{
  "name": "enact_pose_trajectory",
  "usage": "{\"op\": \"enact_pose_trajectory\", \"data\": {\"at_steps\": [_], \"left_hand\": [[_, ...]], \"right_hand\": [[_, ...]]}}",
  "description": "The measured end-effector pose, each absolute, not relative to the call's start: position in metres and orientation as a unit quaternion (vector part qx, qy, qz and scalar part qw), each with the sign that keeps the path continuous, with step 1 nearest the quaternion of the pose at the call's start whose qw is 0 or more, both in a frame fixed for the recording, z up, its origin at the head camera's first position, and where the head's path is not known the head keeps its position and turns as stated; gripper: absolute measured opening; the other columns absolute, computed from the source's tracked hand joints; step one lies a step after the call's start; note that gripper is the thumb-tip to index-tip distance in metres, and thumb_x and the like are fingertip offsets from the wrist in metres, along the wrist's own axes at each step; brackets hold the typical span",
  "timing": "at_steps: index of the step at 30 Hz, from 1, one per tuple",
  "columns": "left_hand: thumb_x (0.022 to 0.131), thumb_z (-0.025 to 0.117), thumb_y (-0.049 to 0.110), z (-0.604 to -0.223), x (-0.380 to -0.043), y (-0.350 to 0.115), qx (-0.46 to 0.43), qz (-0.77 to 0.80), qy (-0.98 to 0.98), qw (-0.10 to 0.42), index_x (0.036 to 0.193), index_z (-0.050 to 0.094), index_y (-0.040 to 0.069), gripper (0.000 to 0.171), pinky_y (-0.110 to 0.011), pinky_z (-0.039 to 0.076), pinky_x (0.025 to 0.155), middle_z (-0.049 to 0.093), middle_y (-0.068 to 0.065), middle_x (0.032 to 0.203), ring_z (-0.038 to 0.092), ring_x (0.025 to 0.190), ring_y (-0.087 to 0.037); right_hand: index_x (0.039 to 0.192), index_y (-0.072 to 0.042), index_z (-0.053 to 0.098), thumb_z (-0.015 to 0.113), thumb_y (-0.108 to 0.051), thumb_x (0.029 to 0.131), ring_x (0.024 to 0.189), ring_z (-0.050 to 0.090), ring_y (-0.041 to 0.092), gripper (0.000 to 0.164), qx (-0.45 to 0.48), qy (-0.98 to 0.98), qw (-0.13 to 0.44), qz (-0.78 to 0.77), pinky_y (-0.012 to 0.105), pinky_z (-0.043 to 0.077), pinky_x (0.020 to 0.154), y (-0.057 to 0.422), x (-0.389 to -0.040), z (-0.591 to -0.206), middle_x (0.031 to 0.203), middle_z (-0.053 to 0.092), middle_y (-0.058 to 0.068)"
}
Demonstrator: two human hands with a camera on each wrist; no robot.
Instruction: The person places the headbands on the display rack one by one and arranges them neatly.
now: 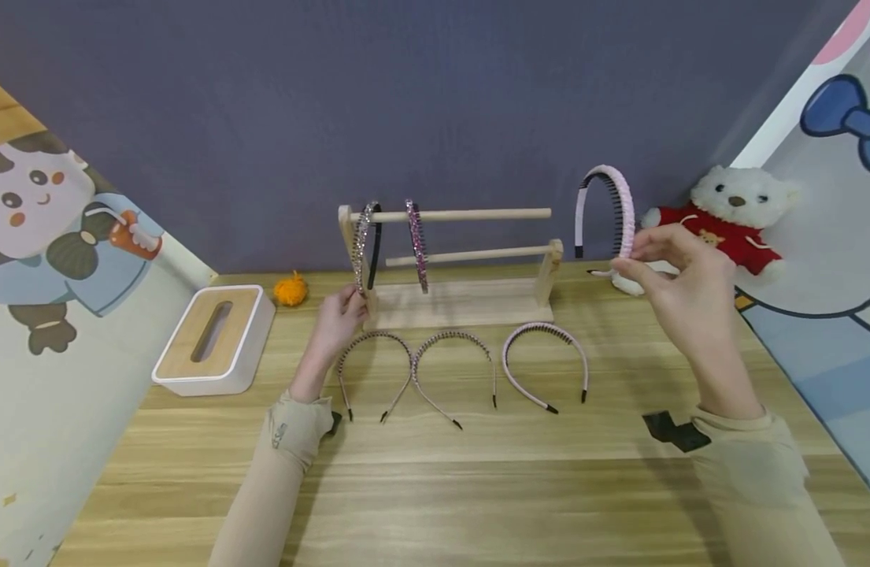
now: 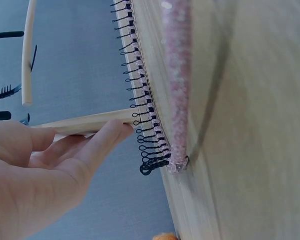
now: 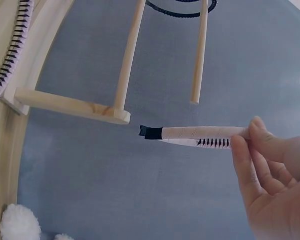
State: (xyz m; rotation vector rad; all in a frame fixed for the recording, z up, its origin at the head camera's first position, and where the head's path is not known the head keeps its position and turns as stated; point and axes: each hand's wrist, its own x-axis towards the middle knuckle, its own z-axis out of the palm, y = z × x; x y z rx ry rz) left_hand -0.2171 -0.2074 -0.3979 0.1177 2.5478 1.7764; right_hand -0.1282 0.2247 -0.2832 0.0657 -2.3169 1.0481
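My right hand (image 1: 690,272) pinches a pale pink headband (image 1: 624,209) by one side, holding it up in the air to the right of a wooden rack (image 1: 463,303). In the right wrist view, the black tip and comb teeth of this headband (image 3: 190,133) point toward the rack's end post (image 3: 74,106). At the rack's left end, my left hand (image 1: 338,315) grips the upright post (image 2: 97,120) between thumb and fingers. A silver glitter headband (image 1: 362,244) and a purple glitter headband (image 1: 416,244) hang on the upper rod (image 1: 484,214).
Before the rack lie two beaded headbands, one on the left (image 1: 374,334) and one in the middle (image 1: 452,334), plus a pink headband (image 1: 523,339). A tissue box (image 1: 215,339) and an orange pompom (image 1: 290,290) stand left. A white teddy bear (image 1: 742,205) sits back right.
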Motion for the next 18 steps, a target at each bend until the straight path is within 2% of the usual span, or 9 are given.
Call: {"op": "enact_pose_trajectory", "data": {"at_steps": [10, 18], "left_hand": [[0.116, 0.040, 0.009, -0.398, -0.217, -0.207, 0.039, 0.571, 0.820, 0.014, 0.145, 0.053, -0.015, 0.040, -0.045, 0.052, 0.109, 0.059, -0.037, 0.140, 0.060, 0.131, -0.046], [0.116, 0.041, 0.008, -0.398, -0.216, -0.206, 0.039, 0.566, 0.823, 0.009, 0.143, 0.055, -0.015, 0.038, -0.050, 0.056, 0.104, 0.062, -0.037, 0.133, 0.063, 0.119, -0.046]], "right_hand": [[0.110, 0.003, 0.073, 0.087, -0.003, 0.090, 0.085, 0.060, -0.001, 0.025, 0.039, -0.863, 0.309, 0.397, 0.003, 0.048, 0.075, 0.215, -0.134, -0.281, 0.084, 0.063, -0.022], [0.107, 0.003, 0.073, 0.087, -0.001, 0.089, 0.081, 0.062, -0.001, 0.022, 0.065, -0.851, 0.313, 0.416, 0.007, 0.049, 0.071, 0.205, -0.144, -0.279, 0.082, 0.068, -0.017]]}}
